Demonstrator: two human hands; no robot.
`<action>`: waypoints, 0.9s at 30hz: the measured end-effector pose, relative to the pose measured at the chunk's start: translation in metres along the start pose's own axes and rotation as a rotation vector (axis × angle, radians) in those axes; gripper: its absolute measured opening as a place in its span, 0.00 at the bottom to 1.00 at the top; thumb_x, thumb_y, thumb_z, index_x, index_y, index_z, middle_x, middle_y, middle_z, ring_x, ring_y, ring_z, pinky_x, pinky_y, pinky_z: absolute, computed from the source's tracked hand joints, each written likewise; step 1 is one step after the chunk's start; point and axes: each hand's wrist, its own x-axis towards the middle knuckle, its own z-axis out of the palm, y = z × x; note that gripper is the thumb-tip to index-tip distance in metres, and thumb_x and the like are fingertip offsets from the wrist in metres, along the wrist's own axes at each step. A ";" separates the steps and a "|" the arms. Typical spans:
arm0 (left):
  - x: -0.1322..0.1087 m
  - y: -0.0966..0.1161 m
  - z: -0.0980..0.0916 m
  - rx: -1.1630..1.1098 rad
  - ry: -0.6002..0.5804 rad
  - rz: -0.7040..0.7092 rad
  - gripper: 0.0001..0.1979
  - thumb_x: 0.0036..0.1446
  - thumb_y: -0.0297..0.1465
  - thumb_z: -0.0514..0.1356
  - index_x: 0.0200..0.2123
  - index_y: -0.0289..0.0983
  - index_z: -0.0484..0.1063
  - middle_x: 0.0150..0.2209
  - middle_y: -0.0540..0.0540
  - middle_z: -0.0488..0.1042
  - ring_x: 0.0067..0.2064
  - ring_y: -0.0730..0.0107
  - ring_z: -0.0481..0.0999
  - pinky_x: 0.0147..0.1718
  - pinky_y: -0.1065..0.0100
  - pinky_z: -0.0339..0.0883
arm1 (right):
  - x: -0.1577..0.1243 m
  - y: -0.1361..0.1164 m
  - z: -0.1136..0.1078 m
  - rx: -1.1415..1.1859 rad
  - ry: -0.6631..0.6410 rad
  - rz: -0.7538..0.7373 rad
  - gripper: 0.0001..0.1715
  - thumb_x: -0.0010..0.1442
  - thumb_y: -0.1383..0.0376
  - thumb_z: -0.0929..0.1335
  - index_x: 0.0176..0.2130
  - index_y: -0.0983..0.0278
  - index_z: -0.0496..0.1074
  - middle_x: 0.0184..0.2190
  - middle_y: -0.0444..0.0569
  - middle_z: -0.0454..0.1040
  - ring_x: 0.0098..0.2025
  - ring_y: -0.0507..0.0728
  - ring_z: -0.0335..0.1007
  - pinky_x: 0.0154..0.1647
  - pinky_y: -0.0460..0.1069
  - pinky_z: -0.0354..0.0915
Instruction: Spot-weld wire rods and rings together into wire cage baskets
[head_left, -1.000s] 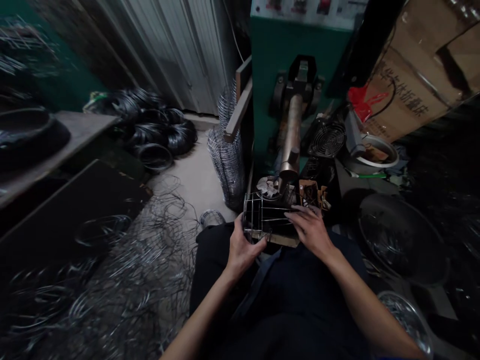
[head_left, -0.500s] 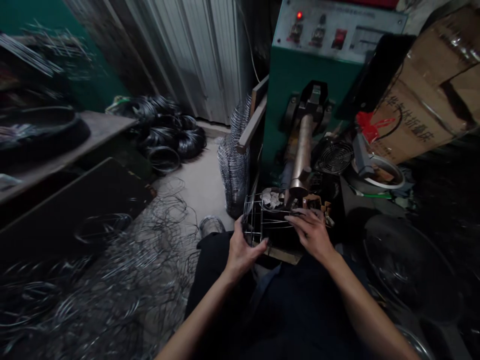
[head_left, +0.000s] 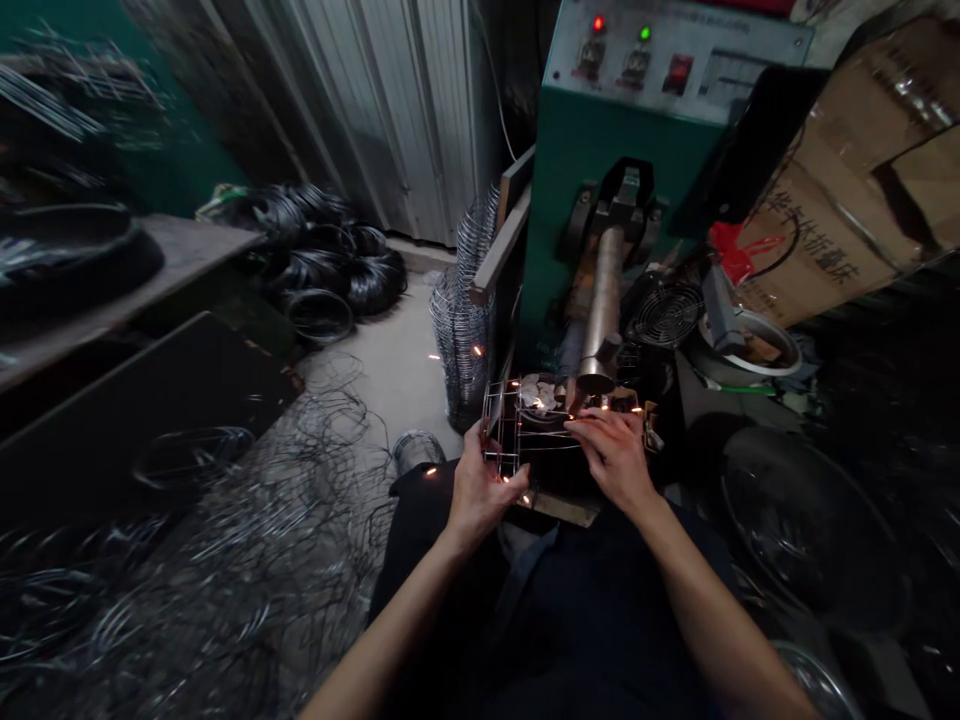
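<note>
I hold a small wire cage point(head_left: 525, 425) at the tip of the metal arm point(head_left: 602, 305) of a green welding machine point(head_left: 622, 130). My left hand point(head_left: 480, 490) grips the cage's left end, fingers curled around the wires. On the cage's right side rests my right hand point(head_left: 613, 455), fingers bent and pressing on its top wires. Orange sparks fly around the cage and my hands. A red and a green lamp glow on the machine's panel point(head_left: 675, 45).
Loose wire rings litter the floor point(head_left: 247, 540) at left. Black wire coils point(head_left: 330, 265) lie by the corrugated wall. A stack of wire rings point(head_left: 461, 320) leans beside the machine. A small fan point(head_left: 664, 312), a bowl point(head_left: 750, 345), cardboard point(head_left: 847, 190) and a dark basin point(head_left: 810, 515) stand right.
Sparks now fly around the cage, and a green lamp has lit on the panel. The cage sits slightly higher against the machine's arm. Both hands keep their grip.
</note>
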 end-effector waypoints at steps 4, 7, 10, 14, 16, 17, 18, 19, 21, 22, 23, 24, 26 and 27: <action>0.001 0.005 -0.003 -0.024 -0.016 0.009 0.39 0.46 0.38 0.69 0.60 0.38 0.58 0.43 0.45 0.74 0.40 0.63 0.78 0.43 0.61 0.72 | -0.004 0.003 -0.001 -0.017 0.125 0.112 0.08 0.68 0.60 0.68 0.41 0.60 0.76 0.42 0.50 0.80 0.47 0.60 0.75 0.52 0.56 0.59; 0.006 0.008 -0.006 -0.037 -0.039 0.023 0.38 0.47 0.37 0.69 0.60 0.38 0.59 0.47 0.43 0.75 0.47 0.60 0.77 0.49 0.59 0.70 | -0.003 0.005 -0.004 -0.008 0.136 0.128 0.09 0.68 0.59 0.68 0.39 0.60 0.76 0.40 0.50 0.80 0.44 0.60 0.76 0.51 0.56 0.61; 0.015 0.010 -0.009 -0.021 -0.053 0.032 0.37 0.48 0.37 0.68 0.59 0.37 0.59 0.48 0.42 0.75 0.48 0.61 0.77 0.50 0.60 0.70 | 0.001 0.006 -0.005 0.000 0.120 0.122 0.09 0.69 0.62 0.66 0.41 0.60 0.75 0.40 0.50 0.80 0.44 0.60 0.76 0.51 0.55 0.61; 0.025 0.013 -0.010 0.025 -0.045 0.050 0.36 0.47 0.36 0.67 0.58 0.35 0.59 0.48 0.41 0.75 0.48 0.60 0.76 0.50 0.60 0.69 | 0.007 0.009 -0.001 -0.020 0.173 0.111 0.09 0.69 0.62 0.66 0.40 0.61 0.76 0.39 0.50 0.80 0.43 0.60 0.76 0.51 0.55 0.61; 0.028 0.013 -0.010 0.037 -0.045 0.050 0.37 0.47 0.36 0.67 0.59 0.35 0.59 0.47 0.41 0.75 0.47 0.59 0.76 0.49 0.59 0.70 | 0.008 0.012 0.001 -0.022 0.180 0.115 0.09 0.69 0.62 0.66 0.40 0.61 0.76 0.39 0.50 0.80 0.44 0.59 0.76 0.51 0.55 0.60; 0.030 0.012 -0.009 0.039 -0.045 0.048 0.37 0.47 0.37 0.67 0.59 0.35 0.59 0.47 0.41 0.75 0.46 0.60 0.77 0.47 0.60 0.70 | 0.008 0.013 0.003 -0.023 0.181 0.122 0.09 0.69 0.62 0.66 0.39 0.61 0.76 0.39 0.49 0.81 0.43 0.59 0.76 0.51 0.55 0.60; 0.031 0.011 -0.008 0.038 -0.048 0.045 0.37 0.46 0.37 0.67 0.59 0.35 0.59 0.46 0.42 0.76 0.45 0.60 0.77 0.46 0.60 0.71 | 0.009 0.014 0.004 -0.026 0.182 0.128 0.09 0.69 0.61 0.66 0.39 0.61 0.76 0.39 0.49 0.81 0.43 0.59 0.76 0.51 0.55 0.60; 0.032 0.010 -0.007 0.035 -0.052 0.038 0.37 0.46 0.37 0.67 0.58 0.36 0.59 0.45 0.43 0.76 0.43 0.61 0.77 0.44 0.60 0.71 | 0.010 0.015 0.006 -0.030 0.180 0.133 0.10 0.69 0.61 0.67 0.38 0.61 0.76 0.39 0.49 0.81 0.43 0.59 0.76 0.51 0.55 0.60; 0.032 0.008 -0.005 0.026 -0.057 0.029 0.37 0.47 0.38 0.67 0.58 0.36 0.59 0.43 0.44 0.76 0.41 0.62 0.77 0.42 0.61 0.71 | 0.011 0.014 0.006 -0.032 0.177 0.138 0.10 0.68 0.61 0.67 0.38 0.61 0.77 0.39 0.49 0.81 0.43 0.60 0.77 0.51 0.56 0.60; 0.032 0.008 -0.004 0.022 -0.056 0.031 0.37 0.47 0.38 0.67 0.58 0.36 0.59 0.43 0.44 0.76 0.41 0.63 0.77 0.42 0.61 0.71 | 0.012 0.013 0.005 -0.024 0.176 0.138 0.10 0.68 0.61 0.67 0.38 0.60 0.77 0.39 0.49 0.81 0.44 0.60 0.77 0.53 0.56 0.60; 0.031 0.007 -0.004 0.015 -0.053 0.038 0.37 0.46 0.38 0.68 0.58 0.36 0.58 0.43 0.44 0.75 0.42 0.62 0.77 0.43 0.61 0.71 | 0.011 0.012 0.002 -0.006 0.174 0.141 0.10 0.68 0.60 0.67 0.39 0.60 0.77 0.39 0.50 0.81 0.44 0.61 0.77 0.54 0.57 0.59; 0.030 0.007 -0.004 0.005 -0.050 0.045 0.37 0.46 0.38 0.68 0.58 0.36 0.58 0.44 0.44 0.75 0.43 0.62 0.77 0.44 0.61 0.71 | 0.009 0.011 -0.002 0.023 0.172 0.154 0.10 0.68 0.59 0.67 0.39 0.60 0.77 0.40 0.50 0.81 0.44 0.61 0.77 0.56 0.59 0.59; 0.023 0.006 -0.007 -0.017 -0.056 0.027 0.39 0.46 0.38 0.68 0.58 0.36 0.57 0.45 0.43 0.74 0.42 0.63 0.77 0.43 0.62 0.72 | 0.000 0.013 -0.014 0.112 0.168 0.221 0.12 0.67 0.57 0.68 0.39 0.59 0.78 0.39 0.49 0.81 0.43 0.61 0.76 0.57 0.59 0.60; 0.019 0.005 -0.009 -0.029 -0.064 0.002 0.39 0.45 0.38 0.69 0.58 0.37 0.56 0.45 0.43 0.74 0.41 0.64 0.77 0.41 0.62 0.72 | -0.007 0.017 -0.020 0.166 0.169 0.282 0.13 0.67 0.55 0.68 0.39 0.60 0.78 0.38 0.49 0.81 0.42 0.60 0.76 0.55 0.58 0.63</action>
